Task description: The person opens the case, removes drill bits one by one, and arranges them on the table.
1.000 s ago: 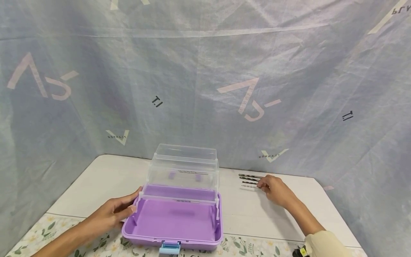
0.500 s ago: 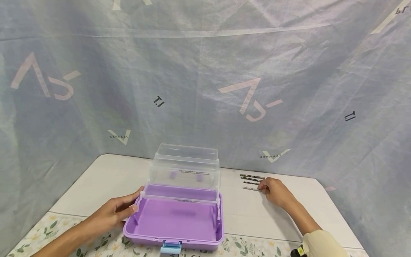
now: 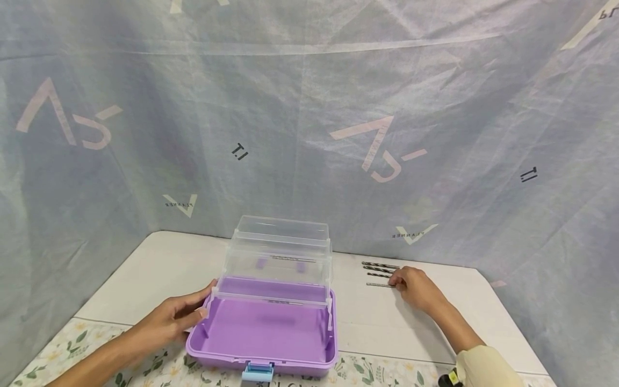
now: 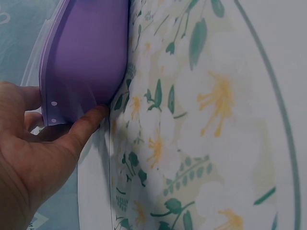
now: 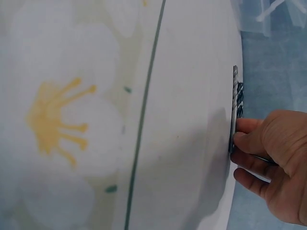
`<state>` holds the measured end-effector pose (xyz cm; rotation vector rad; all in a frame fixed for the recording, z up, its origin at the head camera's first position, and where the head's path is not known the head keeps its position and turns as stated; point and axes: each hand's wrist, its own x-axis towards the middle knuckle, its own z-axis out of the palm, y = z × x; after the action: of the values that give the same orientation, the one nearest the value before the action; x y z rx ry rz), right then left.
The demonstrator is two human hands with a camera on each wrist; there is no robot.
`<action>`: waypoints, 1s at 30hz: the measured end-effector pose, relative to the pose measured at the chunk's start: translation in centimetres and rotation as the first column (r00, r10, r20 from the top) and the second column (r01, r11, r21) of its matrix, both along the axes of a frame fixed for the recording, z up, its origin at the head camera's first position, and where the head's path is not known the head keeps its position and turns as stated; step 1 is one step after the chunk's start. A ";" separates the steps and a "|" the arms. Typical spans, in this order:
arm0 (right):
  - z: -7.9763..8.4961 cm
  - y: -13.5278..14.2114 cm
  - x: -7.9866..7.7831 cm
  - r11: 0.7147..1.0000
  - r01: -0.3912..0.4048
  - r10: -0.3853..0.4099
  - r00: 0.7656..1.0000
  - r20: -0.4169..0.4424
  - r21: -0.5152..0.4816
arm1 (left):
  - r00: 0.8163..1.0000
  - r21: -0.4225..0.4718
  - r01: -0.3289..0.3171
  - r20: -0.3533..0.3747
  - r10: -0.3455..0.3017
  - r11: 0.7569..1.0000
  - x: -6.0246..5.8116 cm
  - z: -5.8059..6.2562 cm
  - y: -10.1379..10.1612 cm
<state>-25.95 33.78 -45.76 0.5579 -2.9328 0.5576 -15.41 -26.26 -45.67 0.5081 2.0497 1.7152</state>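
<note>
A purple storage box (image 3: pixel 271 333) with clear fold-out trays (image 3: pixel 280 244) stands open at the front. My left hand (image 3: pixel 176 317) holds its left side, thumb and fingers around the corner in the left wrist view. On the white board to the right, my right hand (image 3: pixel 413 287) pinches a thin drill bit (image 3: pixel 378 285) by its right end. In the right wrist view, my thumb and fingers (image 5: pixel 247 141) grip this bit (image 5: pixel 234 91). Three darker, thicker drill bits (image 3: pixel 379 267) lie just behind it, their right ends partly hidden by the hand.
A slim drill bit (image 3: pixel 295 259) shows through the clear upper tray. A pale blue latch (image 3: pixel 258 372) hangs at the box's front. The white board (image 3: pixel 372 328) lies over a flowered cloth (image 3: pixel 367 371), with a grey printed curtain (image 3: pixel 290 118) behind.
My right hand has drawn the thin drill bit slightly nearer to me, widening its gap from the other bits. My left hand keeps its hold on the box.
</note>
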 end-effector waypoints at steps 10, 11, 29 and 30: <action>1.2 -1.1 -0.2 1.000 -0.023 0.023 1.000 0.001 -0.020 | 0.999 -0.043 -0.029 0.029 0.031 0.999 0.1 0.6 0.1; 1.4 -1.3 -0.3 0.999 -0.029 0.029 1.000 -0.003 -0.021 | 0.999 -0.043 -0.029 0.030 0.030 0.999 0.2 0.5 0.1; 5.1 -8.4 0.0 0.989 -0.149 0.146 0.983 -0.107 -0.022 | 0.999 -0.053 -0.032 0.034 0.034 0.998 0.2 0.4 0.0; 5.4 -8.8 0.1 0.988 -0.150 0.147 0.983 -0.114 -0.023 | 0.999 -0.050 -0.032 0.030 0.033 0.998 0.2 0.4 0.0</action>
<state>-25.83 24.96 -40.40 0.7829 -2.7879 0.5667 -15.22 -26.23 -45.29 0.4323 2.0838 1.6755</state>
